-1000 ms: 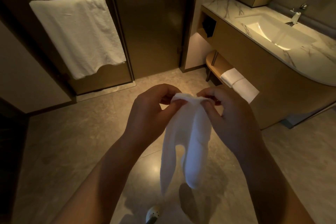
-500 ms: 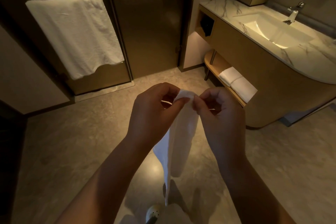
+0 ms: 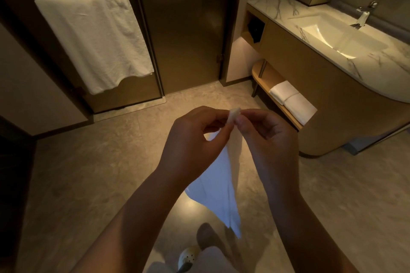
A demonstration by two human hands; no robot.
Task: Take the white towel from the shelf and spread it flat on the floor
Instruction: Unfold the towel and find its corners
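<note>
A small white towel (image 3: 218,188) hangs in the air in front of me, above the grey floor (image 3: 88,173). Its top corner is pinched between both hands at one spot. My left hand (image 3: 195,142) grips it from the left and my right hand (image 3: 264,137) from the right, fingertips nearly touching. The cloth drops in a narrow triangle between my forearms, its lower tip well above the floor. The wooden shelf (image 3: 266,82) under the vanity is at the right and holds two folded white towels (image 3: 292,101).
A large white towel (image 3: 95,40) hangs on a rail on the glass door at the back left. The marble vanity with a sink (image 3: 339,35) fills the right. My shoe (image 3: 188,255) shows at the bottom, on open floor.
My hands have drawn closer together onto one corner of the towel. The cloth has unfolded and now hangs longer and wider below them.
</note>
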